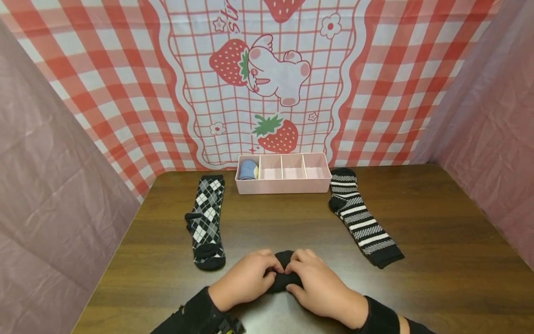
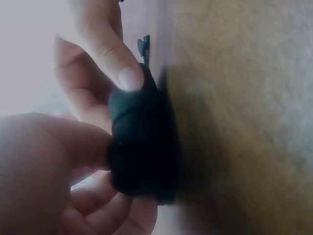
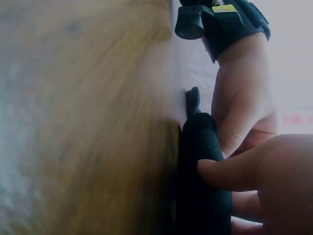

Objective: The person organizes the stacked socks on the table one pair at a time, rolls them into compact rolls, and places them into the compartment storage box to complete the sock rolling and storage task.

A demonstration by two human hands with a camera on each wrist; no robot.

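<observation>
A black sock (image 1: 283,283), bunched into a thick roll, lies on the table close in front of the person. My left hand (image 1: 250,277) grips its left end between thumb and fingers. From the other side my right hand (image 1: 319,285) pinches the roll, and the fingertips of both hands nearly meet on top. The left wrist view shows the rolled black sock (image 2: 142,132) low against the tabletop, thumbs pressed on its near side. In the right wrist view the roll (image 3: 200,152) stretches between both hands. The hands cover part of it.
A pink four-slot box (image 1: 283,186) stands at the back, with a blue rolled sock (image 1: 248,170) in its leftmost compartment. A black argyle sock (image 1: 207,213) lies flat to the left, a black-and-white striped sock (image 1: 363,220) to the right. A checked cloth (image 1: 125,93) hangs behind.
</observation>
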